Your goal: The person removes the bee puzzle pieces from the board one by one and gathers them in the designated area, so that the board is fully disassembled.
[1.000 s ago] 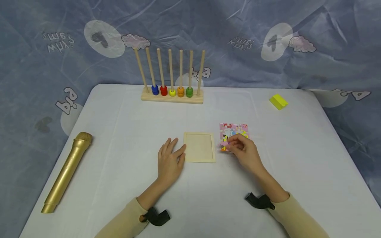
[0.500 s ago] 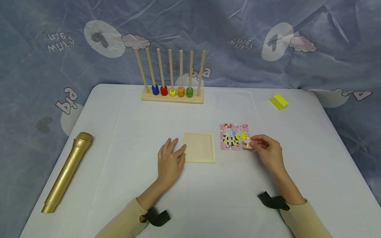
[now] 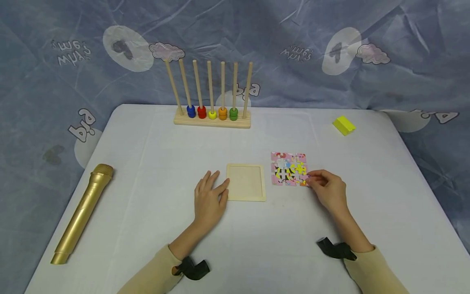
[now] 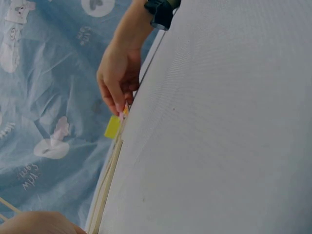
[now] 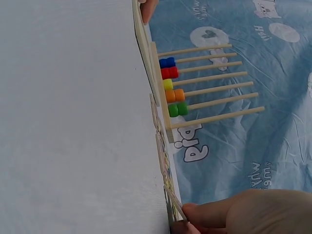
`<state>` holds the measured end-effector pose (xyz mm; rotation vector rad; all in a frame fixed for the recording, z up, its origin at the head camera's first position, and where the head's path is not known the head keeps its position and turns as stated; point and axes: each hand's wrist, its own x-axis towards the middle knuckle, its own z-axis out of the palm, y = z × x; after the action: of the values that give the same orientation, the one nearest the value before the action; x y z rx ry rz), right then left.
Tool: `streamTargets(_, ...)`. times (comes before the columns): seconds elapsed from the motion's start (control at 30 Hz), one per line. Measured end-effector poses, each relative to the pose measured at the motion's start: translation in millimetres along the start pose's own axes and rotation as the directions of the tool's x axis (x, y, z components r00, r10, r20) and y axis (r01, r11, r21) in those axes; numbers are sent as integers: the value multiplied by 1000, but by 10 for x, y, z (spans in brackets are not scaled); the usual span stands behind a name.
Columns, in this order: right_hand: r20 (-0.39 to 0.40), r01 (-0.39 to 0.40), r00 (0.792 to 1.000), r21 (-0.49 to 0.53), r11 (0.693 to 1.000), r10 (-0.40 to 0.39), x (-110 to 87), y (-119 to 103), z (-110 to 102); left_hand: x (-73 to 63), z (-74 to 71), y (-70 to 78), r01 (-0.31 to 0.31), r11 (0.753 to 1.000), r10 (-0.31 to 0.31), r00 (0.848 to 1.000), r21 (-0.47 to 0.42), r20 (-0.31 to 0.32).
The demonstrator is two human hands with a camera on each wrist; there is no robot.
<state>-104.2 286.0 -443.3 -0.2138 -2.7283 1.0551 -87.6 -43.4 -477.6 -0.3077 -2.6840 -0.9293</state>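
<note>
My right hand (image 3: 328,190) pinches a jigsaw piece (image 5: 174,201) between thumb and finger at the near right corner of the small jigsaw puzzle (image 3: 288,168). In the right wrist view the piece is tilted, its near end raised above the other pieces. The puzzle is pink with yellow and black printing and lies on the white table. My left hand (image 3: 210,201) rests with fingers extended, its thumb and forefinger at the left edge of a square wooden tray (image 3: 246,182). The tray lies just left of the puzzle. Only part of my left hand (image 4: 39,223) shows in its wrist view.
A wooden peg rack (image 3: 213,121) with coloured beads stands at the back of the table (image 3: 165,143). A gold microphone (image 3: 82,214) lies on the left. Toward the back right sits a yellow block (image 3: 344,125). A printed cloth (image 3: 235,24) hangs behind.
My right hand has moved from the puzzle's near left corner to its near right corner, then slightly toward me, with the piece pinched. My left hand and the wooden tray have stayed put.
</note>
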Motion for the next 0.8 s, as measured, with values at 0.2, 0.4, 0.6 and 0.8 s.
streamTargets(0.2, -21, 27, 999, -39, 999, -28, -3, 3, 22, 1, 1, -2, -5, 1000, 5, 1000, 0, -4)
streamTargets(0.4, -36, 46, 998, -66, 997, -49, -3, -4, 38, 1, 4, -6, -5, 1000, 5, 1000, 0, -9)
streamTargets(0.6, -44, 66, 997, -86, 994, -70, -7, -3, 43, -3, 7, -8, -6, 1000, 7, 1000, 4, -10)
streamTargets(0.8, -47, 80, 995, -86, 993, -84, -7, -3, 42, -3, 7, -7, -13, 1000, 13, 1000, 6, -12)
